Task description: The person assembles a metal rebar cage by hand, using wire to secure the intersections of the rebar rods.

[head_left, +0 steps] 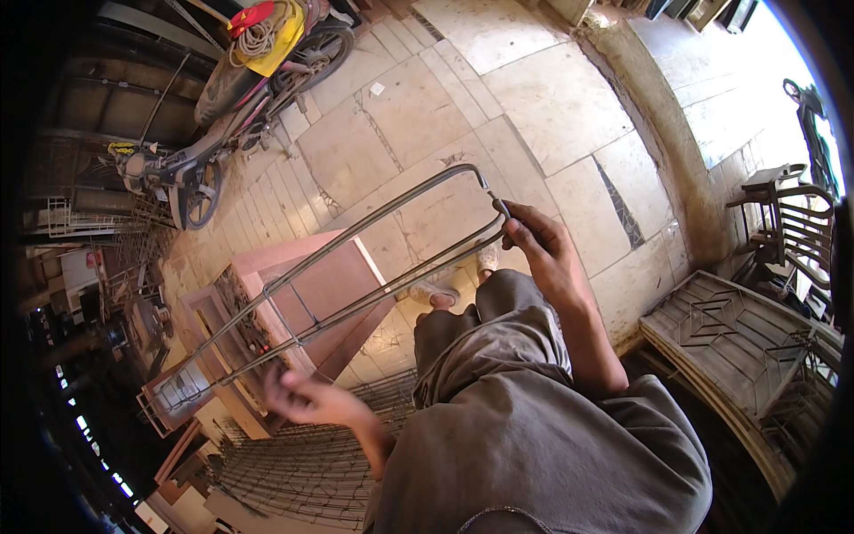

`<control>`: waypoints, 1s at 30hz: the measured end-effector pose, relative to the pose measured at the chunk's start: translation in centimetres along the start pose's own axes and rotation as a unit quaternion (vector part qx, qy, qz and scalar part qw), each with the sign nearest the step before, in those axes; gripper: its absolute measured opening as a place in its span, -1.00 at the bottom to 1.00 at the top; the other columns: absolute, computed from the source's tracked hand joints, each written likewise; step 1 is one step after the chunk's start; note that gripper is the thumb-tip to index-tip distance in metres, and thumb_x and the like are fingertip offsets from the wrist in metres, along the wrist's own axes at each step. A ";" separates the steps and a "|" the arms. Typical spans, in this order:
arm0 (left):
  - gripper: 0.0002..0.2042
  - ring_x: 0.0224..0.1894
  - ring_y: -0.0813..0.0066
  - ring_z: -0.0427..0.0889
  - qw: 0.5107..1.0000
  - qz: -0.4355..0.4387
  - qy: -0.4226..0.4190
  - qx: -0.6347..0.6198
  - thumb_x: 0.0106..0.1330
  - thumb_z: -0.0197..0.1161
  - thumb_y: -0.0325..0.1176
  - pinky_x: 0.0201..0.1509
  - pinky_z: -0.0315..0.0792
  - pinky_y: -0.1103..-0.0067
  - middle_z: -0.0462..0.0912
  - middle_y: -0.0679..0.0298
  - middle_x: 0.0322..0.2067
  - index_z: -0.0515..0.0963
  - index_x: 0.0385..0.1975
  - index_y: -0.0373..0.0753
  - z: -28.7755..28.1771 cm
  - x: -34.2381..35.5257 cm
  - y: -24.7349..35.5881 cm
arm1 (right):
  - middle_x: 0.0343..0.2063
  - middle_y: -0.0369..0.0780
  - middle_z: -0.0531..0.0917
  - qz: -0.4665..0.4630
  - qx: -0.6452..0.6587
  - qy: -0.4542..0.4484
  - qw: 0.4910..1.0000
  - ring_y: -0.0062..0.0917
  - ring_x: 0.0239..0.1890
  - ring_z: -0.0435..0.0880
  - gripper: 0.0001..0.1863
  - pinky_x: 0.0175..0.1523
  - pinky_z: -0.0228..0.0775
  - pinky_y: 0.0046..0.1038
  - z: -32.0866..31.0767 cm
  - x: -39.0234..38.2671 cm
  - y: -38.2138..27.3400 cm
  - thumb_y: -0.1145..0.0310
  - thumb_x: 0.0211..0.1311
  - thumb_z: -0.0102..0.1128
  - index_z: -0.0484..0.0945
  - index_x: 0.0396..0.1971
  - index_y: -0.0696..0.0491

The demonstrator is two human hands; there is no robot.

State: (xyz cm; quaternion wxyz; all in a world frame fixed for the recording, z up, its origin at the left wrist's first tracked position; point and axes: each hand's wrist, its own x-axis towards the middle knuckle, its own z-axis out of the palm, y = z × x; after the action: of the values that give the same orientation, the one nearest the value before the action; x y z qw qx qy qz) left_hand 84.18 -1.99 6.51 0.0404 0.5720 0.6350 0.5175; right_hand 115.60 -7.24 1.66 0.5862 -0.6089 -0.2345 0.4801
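A long, narrow frame of bent metal rod (356, 230) stretches from mid-view down to the lower left, with thin crosspieces joining its two long sides. At its near right end, my right hand (541, 242) is closed on the curved tip, pinching it between thumb and fingers. My left hand (302, 396) hovers just beside the lower long rod, close to a crosspiece. Motion blurs its fingers, so I cannot tell whether they touch the rod. The far end of the frame lies over a wooden bench area and is hard to make out.
A pinkish box-like wooden piece (316, 276) stands beneath the frame. Wire grilles (294, 463) lie at the lower left. A motorcycle (258, 107) with rope on it is at upper left. A chair (796, 218) and stacked metal-grille panels (721, 325) are at right.
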 end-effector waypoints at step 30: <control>-0.54 -0.25 -0.20 0.62 0.578 0.203 -0.788 0.064 0.40 0.09 -0.06 -0.20 0.52 0.14 0.60 -0.23 -0.35 0.46 -0.15 -0.48 17.3 -0.1 10.2 | 0.06 -0.15 0.43 -0.009 0.074 0.063 0.995 -0.48 0.17 0.38 -0.76 0.19 0.28 -0.47 0.3 -0.1 1.1 0.41 0.30 0.22 0.55 -0.07 0.15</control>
State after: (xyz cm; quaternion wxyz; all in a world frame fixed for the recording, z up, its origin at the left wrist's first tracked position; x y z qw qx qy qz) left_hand 102.29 6.57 5.67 0.3814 0.8701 0.2523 -0.1841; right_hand 114.97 -7.40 0.74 0.6477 -0.5907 -0.1659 0.4517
